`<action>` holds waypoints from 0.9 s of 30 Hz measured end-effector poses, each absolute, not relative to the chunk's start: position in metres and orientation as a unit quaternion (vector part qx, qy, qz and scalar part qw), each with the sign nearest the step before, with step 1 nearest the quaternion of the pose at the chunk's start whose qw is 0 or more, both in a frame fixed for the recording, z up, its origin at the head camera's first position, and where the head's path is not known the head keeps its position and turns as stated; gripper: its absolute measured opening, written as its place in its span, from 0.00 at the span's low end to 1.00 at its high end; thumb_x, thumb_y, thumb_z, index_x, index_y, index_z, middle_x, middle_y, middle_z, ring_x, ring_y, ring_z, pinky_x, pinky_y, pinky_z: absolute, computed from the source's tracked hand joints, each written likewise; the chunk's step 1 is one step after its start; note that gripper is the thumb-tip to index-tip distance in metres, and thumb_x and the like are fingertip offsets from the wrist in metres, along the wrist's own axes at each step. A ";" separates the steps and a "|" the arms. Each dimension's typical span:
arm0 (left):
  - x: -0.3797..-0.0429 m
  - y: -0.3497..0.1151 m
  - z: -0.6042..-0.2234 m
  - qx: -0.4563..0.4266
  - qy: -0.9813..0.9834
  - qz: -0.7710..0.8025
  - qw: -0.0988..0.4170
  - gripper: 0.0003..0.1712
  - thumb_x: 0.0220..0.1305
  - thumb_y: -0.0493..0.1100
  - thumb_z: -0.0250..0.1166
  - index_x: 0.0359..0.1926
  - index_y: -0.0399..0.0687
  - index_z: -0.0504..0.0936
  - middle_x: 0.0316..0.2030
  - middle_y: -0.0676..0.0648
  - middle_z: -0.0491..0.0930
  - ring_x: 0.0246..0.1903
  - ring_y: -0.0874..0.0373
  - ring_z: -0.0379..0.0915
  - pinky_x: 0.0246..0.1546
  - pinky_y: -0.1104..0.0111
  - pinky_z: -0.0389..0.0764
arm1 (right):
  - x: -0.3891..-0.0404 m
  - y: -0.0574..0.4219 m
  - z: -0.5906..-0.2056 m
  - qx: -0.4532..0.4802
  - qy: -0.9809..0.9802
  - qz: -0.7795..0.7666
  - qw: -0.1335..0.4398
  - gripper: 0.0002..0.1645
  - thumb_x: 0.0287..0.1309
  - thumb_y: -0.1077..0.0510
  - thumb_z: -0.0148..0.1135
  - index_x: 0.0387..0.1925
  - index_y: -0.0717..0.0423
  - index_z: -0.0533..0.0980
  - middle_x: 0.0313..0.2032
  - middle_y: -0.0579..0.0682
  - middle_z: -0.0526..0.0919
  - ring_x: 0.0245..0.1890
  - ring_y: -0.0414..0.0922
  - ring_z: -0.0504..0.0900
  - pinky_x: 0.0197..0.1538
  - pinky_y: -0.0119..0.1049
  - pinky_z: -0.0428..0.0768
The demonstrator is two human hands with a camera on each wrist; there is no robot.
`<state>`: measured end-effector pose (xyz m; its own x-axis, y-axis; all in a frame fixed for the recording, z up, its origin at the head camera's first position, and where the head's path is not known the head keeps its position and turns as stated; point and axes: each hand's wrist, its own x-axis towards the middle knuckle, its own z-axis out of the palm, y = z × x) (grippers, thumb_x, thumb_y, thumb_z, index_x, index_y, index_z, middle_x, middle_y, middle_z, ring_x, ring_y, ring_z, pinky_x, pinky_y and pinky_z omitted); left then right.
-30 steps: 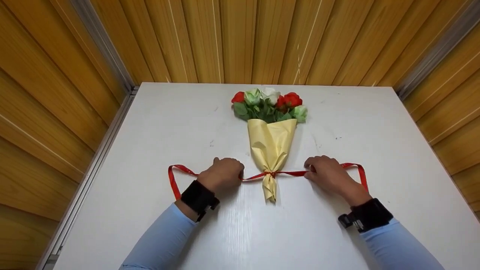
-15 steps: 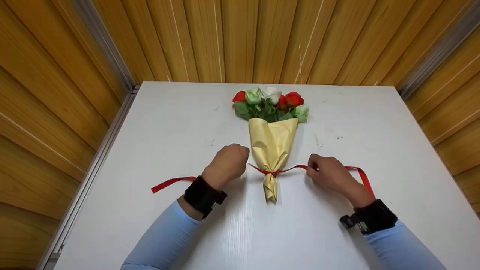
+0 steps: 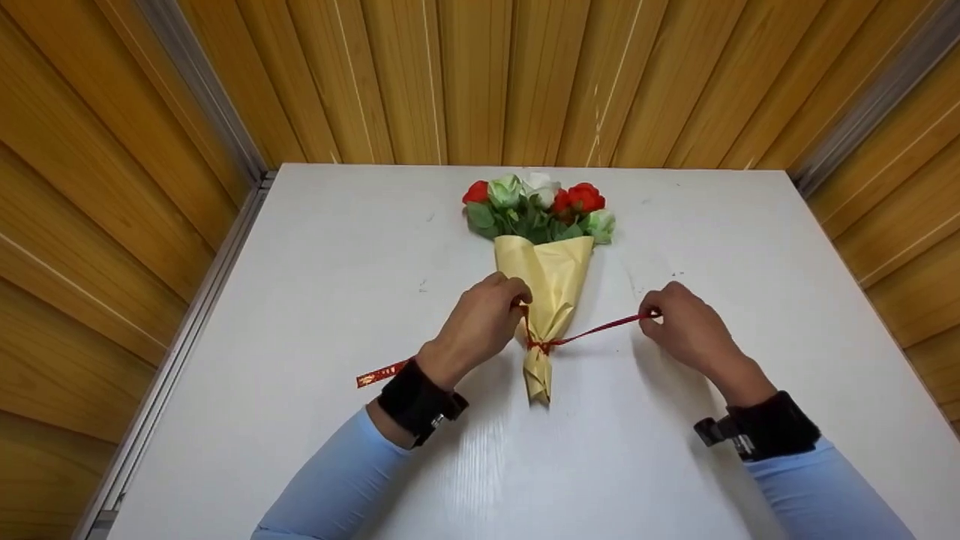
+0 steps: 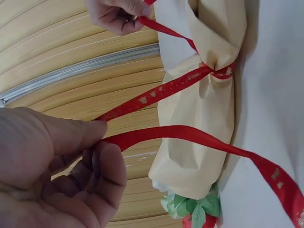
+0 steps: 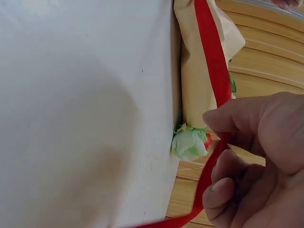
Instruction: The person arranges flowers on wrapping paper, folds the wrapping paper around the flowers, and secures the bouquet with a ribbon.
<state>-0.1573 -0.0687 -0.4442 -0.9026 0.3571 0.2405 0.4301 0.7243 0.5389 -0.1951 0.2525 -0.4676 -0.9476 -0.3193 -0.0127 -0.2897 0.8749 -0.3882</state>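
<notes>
A bouquet of red, white and pale green roses (image 3: 536, 199), wrapped in cream paper (image 3: 544, 262), lies on the white table with its blooms away from me. A red ribbon (image 3: 600, 328) is tied around the narrow neck of the wrapping. My left hand (image 3: 480, 322) is raised over the paper's left side and pinches one end of the ribbon. In the left wrist view, gold print shows on the ribbon (image 4: 156, 95), and its tail loops past the left hand (image 4: 71, 161). My right hand (image 3: 690, 330) pinches the other end, drawn out to the right above the table.
The white table (image 3: 360, 247) runs out to both sides of the bouquet. Wood-patterned panels (image 3: 480, 82) close in its back and sides, with a metal rail (image 3: 180, 345) along the left edge.
My left hand has moved right and up, from beside the bouquet to over the wrapping, carrying its ribbon end. My right hand has drawn its end farther right and up. The bouquet stays put.
</notes>
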 end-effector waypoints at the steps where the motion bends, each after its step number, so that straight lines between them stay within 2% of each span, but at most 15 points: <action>1: -0.158 -0.070 -0.444 -0.209 -0.925 -0.314 0.048 0.07 0.72 0.33 0.64 0.45 0.43 0.87 0.40 0.45 0.82 0.41 0.54 0.79 0.42 0.64 0.82 | -0.195 0.251 -0.467 -0.152 0.968 -0.196 0.027 0.04 0.62 0.63 0.66 0.37 0.56 0.85 0.39 0.58 0.79 0.35 0.51 0.78 0.35 0.41 0.72; 5: -0.160 -0.074 -0.442 -0.200 -0.918 -0.342 0.009 0.03 0.72 0.36 0.67 0.42 0.45 0.87 0.38 0.47 0.80 0.39 0.56 0.76 0.40 0.67 0.79 | -0.196 0.243 -0.460 -0.124 0.974 -0.190 0.005 0.07 0.63 0.61 0.65 0.39 0.58 0.85 0.39 0.61 0.81 0.31 0.53 0.78 0.30 0.41 0.71; 11: -0.161 -0.079 -0.442 -0.225 -0.900 -0.373 -0.018 0.05 0.73 0.34 0.64 0.42 0.47 0.86 0.38 0.49 0.82 0.39 0.58 0.76 0.42 0.68 0.78 | -0.201 0.226 -0.448 -0.081 0.981 -0.173 -0.023 0.08 0.63 0.60 0.62 0.39 0.58 0.84 0.37 0.59 0.87 0.31 0.55 0.81 0.28 0.44 0.72; 16: -0.162 -0.078 -0.444 -0.275 -0.885 -0.375 0.006 0.08 0.71 0.31 0.63 0.40 0.46 0.86 0.37 0.50 0.84 0.38 0.61 0.78 0.42 0.71 0.79 | -0.210 0.214 -0.439 -0.077 0.980 -0.177 -0.041 0.10 0.64 0.59 0.59 0.40 0.58 0.84 0.32 0.57 0.88 0.29 0.54 0.82 0.28 0.42 0.71; 22: -0.166 -0.074 -0.446 -0.310 -0.882 -0.352 0.045 0.09 0.69 0.30 0.65 0.38 0.47 0.87 0.35 0.52 0.85 0.37 0.60 0.78 0.43 0.70 0.79 | -0.225 0.197 -0.428 -0.081 0.973 -0.215 -0.025 0.11 0.68 0.59 0.58 0.44 0.59 0.84 0.33 0.57 0.89 0.30 0.52 0.83 0.31 0.40 0.72; 27: -0.168 -0.070 -0.448 -0.322 -0.883 -0.334 0.068 0.10 0.67 0.29 0.66 0.36 0.49 0.89 0.33 0.53 0.87 0.38 0.57 0.78 0.45 0.66 0.78 | -0.240 0.180 -0.421 -0.081 0.961 -0.265 0.011 0.19 0.69 0.58 0.55 0.52 0.62 0.84 0.43 0.60 0.90 0.41 0.54 0.86 0.42 0.45 0.79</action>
